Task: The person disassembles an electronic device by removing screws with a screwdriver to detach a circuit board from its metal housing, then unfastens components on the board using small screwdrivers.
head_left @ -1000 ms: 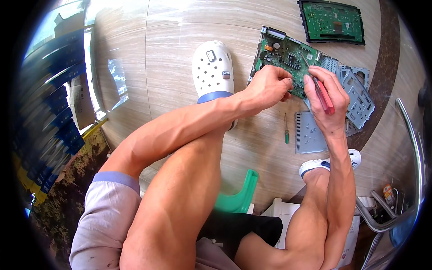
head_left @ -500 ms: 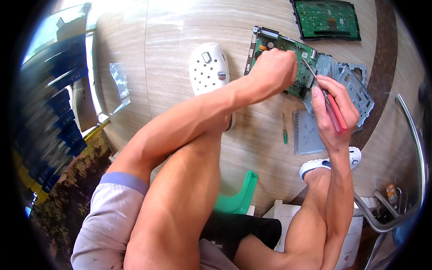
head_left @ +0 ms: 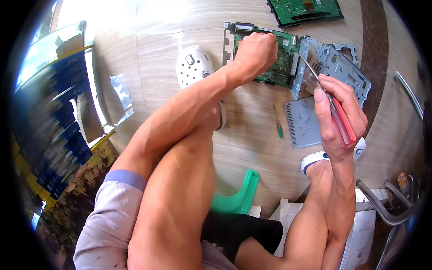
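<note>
In the head view, your left hand (head_left: 256,53) is curled over the green board (head_left: 283,72) on the floor (head_left: 245,146); its fingertips are hidden, so I can't tell whether they pinch anything. Your right hand (head_left: 339,110) has its thumb and fingers closed round the red screwdriver (head_left: 344,123), its shaft pointing up and left to the board's right end; whether the tip touches isn't clear. Right of the board lies a metal frame (head_left: 344,71). Nearer you, a grey plate (head_left: 291,130) carries small bits (head_left: 307,119), with a green screwdriver (head_left: 279,129) just left of it. Another board (head_left: 297,14) lies beyond.
</note>
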`<control>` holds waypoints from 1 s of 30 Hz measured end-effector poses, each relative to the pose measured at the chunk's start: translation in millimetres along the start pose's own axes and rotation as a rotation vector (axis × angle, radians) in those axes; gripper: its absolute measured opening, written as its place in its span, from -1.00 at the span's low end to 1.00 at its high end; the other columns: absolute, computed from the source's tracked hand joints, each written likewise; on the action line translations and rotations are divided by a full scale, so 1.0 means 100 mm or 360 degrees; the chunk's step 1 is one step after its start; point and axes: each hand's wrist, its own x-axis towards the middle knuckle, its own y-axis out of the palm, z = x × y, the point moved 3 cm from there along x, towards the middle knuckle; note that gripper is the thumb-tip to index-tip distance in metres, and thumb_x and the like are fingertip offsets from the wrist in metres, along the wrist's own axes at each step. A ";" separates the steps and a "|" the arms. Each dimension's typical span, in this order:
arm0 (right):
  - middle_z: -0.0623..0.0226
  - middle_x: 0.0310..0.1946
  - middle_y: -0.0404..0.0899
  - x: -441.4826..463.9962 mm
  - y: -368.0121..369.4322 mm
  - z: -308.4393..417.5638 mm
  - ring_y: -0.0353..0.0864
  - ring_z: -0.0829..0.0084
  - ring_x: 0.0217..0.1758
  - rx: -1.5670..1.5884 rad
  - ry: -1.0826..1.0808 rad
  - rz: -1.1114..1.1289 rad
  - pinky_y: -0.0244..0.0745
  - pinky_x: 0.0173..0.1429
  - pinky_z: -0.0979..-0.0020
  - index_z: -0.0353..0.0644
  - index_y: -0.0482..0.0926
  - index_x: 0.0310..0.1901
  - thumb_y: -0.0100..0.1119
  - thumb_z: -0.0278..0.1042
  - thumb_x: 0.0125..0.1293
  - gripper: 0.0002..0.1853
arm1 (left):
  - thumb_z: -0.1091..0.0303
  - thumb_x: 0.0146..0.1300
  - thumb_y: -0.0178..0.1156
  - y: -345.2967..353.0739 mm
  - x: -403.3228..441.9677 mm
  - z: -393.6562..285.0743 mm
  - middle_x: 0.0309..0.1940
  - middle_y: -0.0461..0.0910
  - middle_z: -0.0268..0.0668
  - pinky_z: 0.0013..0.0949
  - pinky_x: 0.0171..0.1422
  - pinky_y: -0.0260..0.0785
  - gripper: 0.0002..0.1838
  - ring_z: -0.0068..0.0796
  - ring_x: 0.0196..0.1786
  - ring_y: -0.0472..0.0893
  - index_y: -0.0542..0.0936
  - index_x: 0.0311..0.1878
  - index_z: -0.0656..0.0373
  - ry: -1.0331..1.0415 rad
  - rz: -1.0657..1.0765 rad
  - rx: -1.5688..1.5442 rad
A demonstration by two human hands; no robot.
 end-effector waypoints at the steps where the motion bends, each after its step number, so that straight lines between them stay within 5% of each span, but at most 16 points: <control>1: 0.03 -0.20 0.76 -0.01 -0.02 0.00 0.78 0.21 -0.13 0.0000 -0.0003 -0.0008 0.67 0.01 0.32 -0.40 0.69 -0.14 0.40 -0.64 0.21 -0.82 | 0.24 0.37 0.14 0.01 0.01 0.01 -0.32 0.70 0.10 0.04 0.08 0.55 -0.71 0.17 -0.17 0.71 0.75 -0.14 0.24 0.0001 0.0023 0.0028; 10: 0.03 -0.20 0.76 -0.05 -0.05 -0.02 0.79 0.22 -0.13 -0.0026 -0.0009 0.0009 0.67 0.00 0.32 -0.40 0.69 -0.13 0.41 -0.64 0.21 -0.81 | 0.28 0.35 0.09 0.02 0.04 0.00 -0.35 0.70 0.10 0.09 0.07 0.53 -0.69 0.20 -0.21 0.70 0.71 -0.29 0.31 0.0039 0.0077 0.0149; 25: 0.05 -0.19 0.76 -0.05 0.00 0.01 0.79 0.25 -0.15 -0.0031 -0.0017 0.0050 0.68 -0.02 0.35 -0.38 0.69 -0.13 0.42 -0.62 0.20 -0.80 | 0.36 0.32 0.09 -0.01 0.02 0.00 -0.18 0.71 0.14 0.06 0.06 0.56 -0.75 0.22 -0.13 0.71 0.65 -0.18 0.36 -0.0034 0.0088 0.0149; 28: 0.06 -0.19 0.76 -0.04 0.01 0.01 0.80 0.25 -0.14 -0.0033 -0.0027 0.0062 0.68 -0.02 0.35 -0.38 0.69 -0.13 0.41 -0.62 0.20 -0.80 | 0.33 0.39 0.11 -0.03 0.02 0.02 -0.21 0.74 0.08 -0.04 -0.02 0.60 -0.71 0.06 -0.21 0.76 0.66 -0.13 0.40 -0.0164 0.0045 -0.0224; 30: 0.04 -0.18 0.76 -0.04 0.01 0.03 0.80 0.24 -0.13 -0.0013 -0.0016 0.0060 0.68 0.00 0.34 -0.39 0.69 -0.13 0.40 -0.63 0.20 -0.80 | 0.30 0.43 0.14 -0.10 -0.04 -0.01 -0.21 0.75 -0.01 -0.13 -0.06 0.62 -0.70 -0.10 -0.21 0.77 0.65 -0.10 0.41 -0.0497 0.0187 -0.1001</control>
